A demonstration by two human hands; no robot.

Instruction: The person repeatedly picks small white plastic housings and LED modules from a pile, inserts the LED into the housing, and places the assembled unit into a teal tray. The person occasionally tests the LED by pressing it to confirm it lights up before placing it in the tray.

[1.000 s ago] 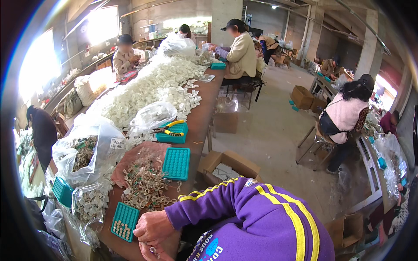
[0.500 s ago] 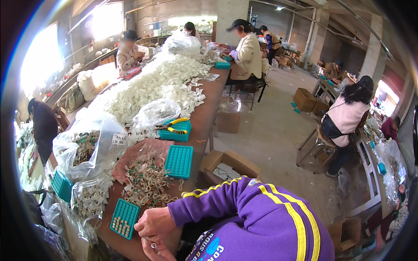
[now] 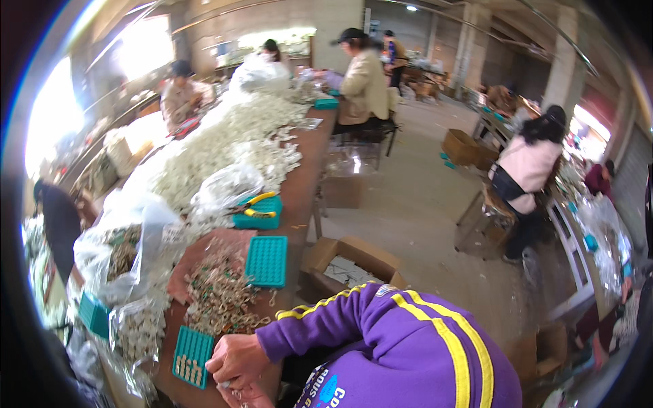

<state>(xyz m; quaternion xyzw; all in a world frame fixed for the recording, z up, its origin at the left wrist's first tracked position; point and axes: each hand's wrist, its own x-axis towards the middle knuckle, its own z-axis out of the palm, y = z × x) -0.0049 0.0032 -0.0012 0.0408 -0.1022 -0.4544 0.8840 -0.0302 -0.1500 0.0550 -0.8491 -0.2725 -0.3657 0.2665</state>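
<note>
My right hand (image 3: 238, 359), coming out of a purple sleeve with yellow stripes, is at the near end of the table with its fingers bent and pinched. Just below it, my left hand (image 3: 246, 394) shows only in part at the lower edge, closed close to the right fingers. Some small pale thing seems to be between them, too blurred to name. Beside the right hand lies a teal tray (image 3: 196, 336) with several small pale pieces in its near half. A heap of small beige loops with green bits (image 3: 221, 289) lies beyond the hands on a reddish cloth (image 3: 183, 268).
Another teal tray (image 3: 266, 262) lies beside the heap. Yellow-handled pliers (image 3: 258, 206) rest on a teal box (image 3: 262, 222). Plastic bags (image 3: 146, 221) and a long white pile (image 3: 224, 143) cover the table's left side. An open carton (image 3: 381, 257) stands right of the table. Several people sit further off.
The view has shifted, so the table and surroundings sit slightly further left. Both hands stay together; the clear ring-like bit seen below the right fingers earlier no longer shows distinctly.
</note>
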